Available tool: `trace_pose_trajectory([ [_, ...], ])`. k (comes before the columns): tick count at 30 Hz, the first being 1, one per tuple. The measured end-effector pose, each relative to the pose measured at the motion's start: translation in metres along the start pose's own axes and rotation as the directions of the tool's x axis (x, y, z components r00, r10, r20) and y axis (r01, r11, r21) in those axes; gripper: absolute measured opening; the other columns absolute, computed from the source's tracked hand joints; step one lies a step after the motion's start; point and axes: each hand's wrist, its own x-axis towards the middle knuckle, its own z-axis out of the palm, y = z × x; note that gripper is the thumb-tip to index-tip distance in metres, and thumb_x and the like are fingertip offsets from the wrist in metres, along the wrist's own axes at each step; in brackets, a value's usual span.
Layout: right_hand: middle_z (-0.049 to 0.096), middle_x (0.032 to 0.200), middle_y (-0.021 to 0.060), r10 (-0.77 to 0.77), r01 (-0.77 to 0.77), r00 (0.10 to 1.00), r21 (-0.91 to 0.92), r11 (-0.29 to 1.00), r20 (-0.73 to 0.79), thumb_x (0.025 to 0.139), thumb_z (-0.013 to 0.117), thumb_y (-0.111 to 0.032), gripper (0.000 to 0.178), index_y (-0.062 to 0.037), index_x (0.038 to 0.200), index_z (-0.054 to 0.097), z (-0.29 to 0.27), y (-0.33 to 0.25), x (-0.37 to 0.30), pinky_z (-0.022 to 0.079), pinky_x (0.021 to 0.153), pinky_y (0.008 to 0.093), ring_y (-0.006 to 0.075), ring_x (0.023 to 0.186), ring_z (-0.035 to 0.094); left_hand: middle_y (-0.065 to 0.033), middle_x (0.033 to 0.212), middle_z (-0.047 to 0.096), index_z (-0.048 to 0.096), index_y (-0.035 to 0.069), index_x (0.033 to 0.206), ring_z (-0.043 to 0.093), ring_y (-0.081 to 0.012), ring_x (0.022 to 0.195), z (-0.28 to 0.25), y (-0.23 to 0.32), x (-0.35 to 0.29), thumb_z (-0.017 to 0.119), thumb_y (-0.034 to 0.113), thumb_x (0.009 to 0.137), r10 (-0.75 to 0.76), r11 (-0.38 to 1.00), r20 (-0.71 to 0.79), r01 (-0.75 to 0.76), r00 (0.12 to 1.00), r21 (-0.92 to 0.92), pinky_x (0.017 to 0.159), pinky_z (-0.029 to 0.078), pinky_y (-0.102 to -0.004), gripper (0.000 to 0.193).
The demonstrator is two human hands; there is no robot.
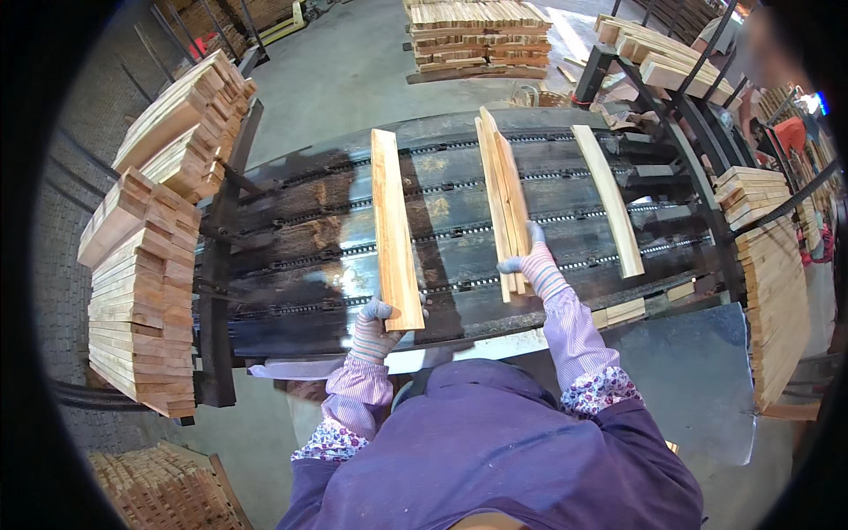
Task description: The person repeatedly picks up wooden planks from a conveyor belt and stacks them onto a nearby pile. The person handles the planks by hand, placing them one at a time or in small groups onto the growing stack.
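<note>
Left hand (374, 320) holding plank (395, 230), right hand (532, 256) gripping boards (503, 199), perhaps three.

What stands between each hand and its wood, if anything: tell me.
Nothing visible does: the gloved left hand grips the wide board by its near end, and the gloved right hand is directly on the narrow boards, close to their near end.

The long boards (394, 230) are pale raw wood, matt and smooth-looking. The bench (442, 256) is dark metal, scuffed and glossy where light strikes, crossed by metal chains (565, 217). The gloves (369, 332) are knitted cloth; the purple jacket (503, 433) is matt cloth.
</note>
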Motion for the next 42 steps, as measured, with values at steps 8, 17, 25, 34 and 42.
trace_pose_trajectory([
  [8, 0.067, 0.126, 0.0167, -0.085, -0.203, 0.924, 0.665, 0.719, 0.374, 0.065, 0.094, -0.005, 0.12, -0.0097, 0.163, 0.025, 0.019, 0.035, -0.032, 0.061, 0.094, 0.0447, 0.0296, 0.111, 0.069, -0.0193, 0.138, 0.057, 0.031, 0.009, 0.162, 0.062, -0.0343, 0.123, 0.037, -0.061, 0.028, 0.073, 0.021, 0.076, -0.081, 0.919, -0.044, 0.092, 0.996, 0.384, 0.102, 0.056, -0.0504, 0.096],
  [17, 0.057, 0.141, 0.0155, 0.004, -0.259, 0.901, 0.529, 0.808, 0.434, 0.058, 0.099, -0.009, 0.128, -0.009, 0.162, 0.024, 0.032, 0.015, -0.05, 0.048, 0.112, 0.0452, 0.0307, 0.132, 0.056, -0.0176, 0.161, 0.036, 0.029, 0.021, 0.164, 0.042, -0.0398, 0.145, 0.048, -0.088, 0.028, 0.066, 0.029, 0.096, -0.182, 0.919, -0.141, 0.219, 0.973, 0.327, 0.112, 0.043, -0.0635, 0.079],
  [25, 0.067, 0.133, 0.0159, -0.106, -0.274, 0.85, 0.605, 0.748, 0.516, 0.076, 0.085, -0.018, 0.093, -0.0068, 0.157, 0.041, 0.008, 0.02, -0.045, 0.056, 0.103, 0.0382, 0.0263, 0.121, 0.067, -0.0166, 0.127, 0.066, 0.043, -0.001, 0.151, 0.07, -0.0296, 0.113, 0.058, -0.066, 0.029, 0.084, 0.027, 0.084, -0.043, 0.89, -0.18, 0.119, 0.983, 0.44, 0.096, 0.06, -0.043, 0.084],
  [34, 0.063, 0.137, 0.0147, -0.331, -0.128, 0.858, 0.788, 0.602, 0.392, 0.067, 0.079, -0.016, 0.094, -0.006, 0.154, 0.046, -0.064, -0.023, -0.054, 0.061, 0.096, 0.0386, 0.0264, 0.12, 0.066, -0.0296, 0.143, 0.053, 0.042, -0.002, 0.148, 0.053, -0.0462, 0.132, -0.006, -0.071, 0.032, 0.085, 0.036, 0.077, 0.401, -0.351, -0.34, 0.486, 0.851, 0.8, 0.111, 0.046, -0.0498, 0.091],
  [42, 0.063, 0.129, 0.0117, -0.428, 0.447, 0.894, 0.188, 0.875, -0.132, 0.073, 0.077, 0.008, 0.075, -0.0025, 0.141, 0.049, -0.132, -0.016, 0.015, 0.05, 0.105, 0.0388, 0.023, 0.118, 0.062, -0.0262, 0.126, 0.066, 0.055, 0.001, 0.141, 0.063, -0.0402, 0.12, -0.049, -0.073, 0.027, 0.088, 0.027, 0.071, 0.455, 0.087, -0.369, 0.372, 0.811, 0.924, 0.105, 0.052, -0.0473, 0.082],
])
